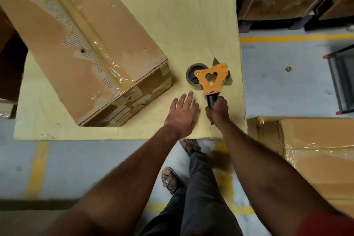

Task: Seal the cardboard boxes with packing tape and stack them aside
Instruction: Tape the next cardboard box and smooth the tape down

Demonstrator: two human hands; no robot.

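Fingers of right hand [218, 109] curled round tape dispenser [211, 78] handle; left hand [182, 115] flat, fingers spread, on table [172, 15]. Taped cardboard box [82, 44] up-left, nearer left hand, long axis running diagonally away.

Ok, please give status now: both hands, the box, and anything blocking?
Right hand grips tape dispenser handle. Left hand open, flat on table. Cardboard box taped along its top seam. Nothing blocking.

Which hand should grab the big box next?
Probably the left hand: it is open, holds nothing, and is nearer the cardboard box. The right hand grips the tape dispenser.
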